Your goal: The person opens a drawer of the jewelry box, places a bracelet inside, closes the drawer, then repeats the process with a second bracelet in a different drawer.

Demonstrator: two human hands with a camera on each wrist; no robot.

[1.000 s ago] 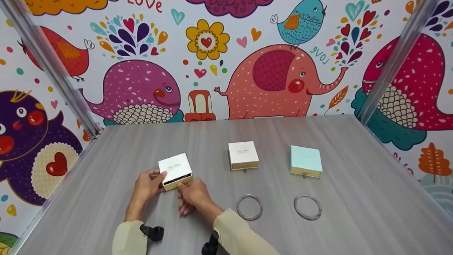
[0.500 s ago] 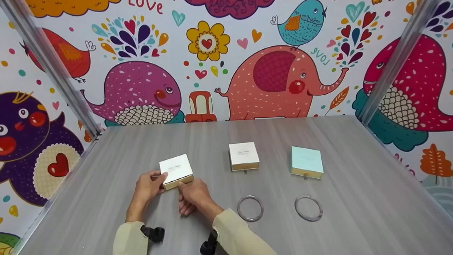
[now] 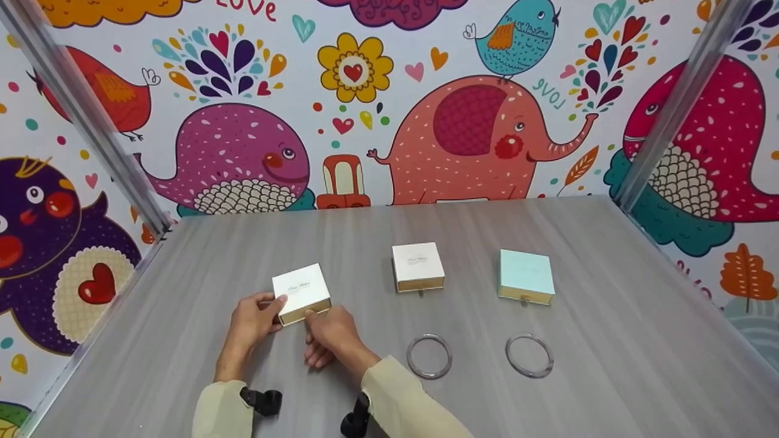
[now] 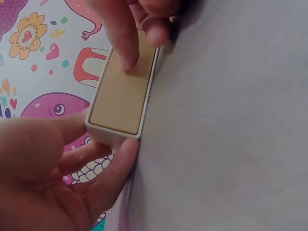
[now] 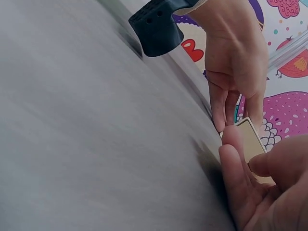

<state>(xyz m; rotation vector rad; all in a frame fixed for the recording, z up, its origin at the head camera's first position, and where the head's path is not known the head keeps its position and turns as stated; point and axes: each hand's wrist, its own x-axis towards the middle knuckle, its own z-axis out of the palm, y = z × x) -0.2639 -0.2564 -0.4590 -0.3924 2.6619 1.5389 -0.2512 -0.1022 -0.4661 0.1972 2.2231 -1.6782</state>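
A white drawer box [image 3: 301, 289] with small lettering on its lid sits on the left part of the table. My left hand [image 3: 251, 319] grips it by its left side, thumb at the top edge in the head view. My right hand [image 3: 333, 331] is at the front, where its thumb [image 5: 272, 163] presses on the gold drawer front [image 4: 118, 96]. That front lies about level with the sleeve's rim, and the pull tab is mostly hidden under the thumb. The other right fingers [image 5: 233, 163] are bent loosely below, near the table.
A second white box [image 3: 418, 266] and a mint-green box [image 3: 526, 277] stand to the right, both closed. In front of them lie two greyish bangles, a left bangle [image 3: 409, 359] and a right bangle [image 3: 551, 365]. A cartoon-print wall backs the table [image 3: 462, 225].
The drawer has slid fully into the white box under the right thumb; the dark gap above its front has gone. The left hand keeps its hold.
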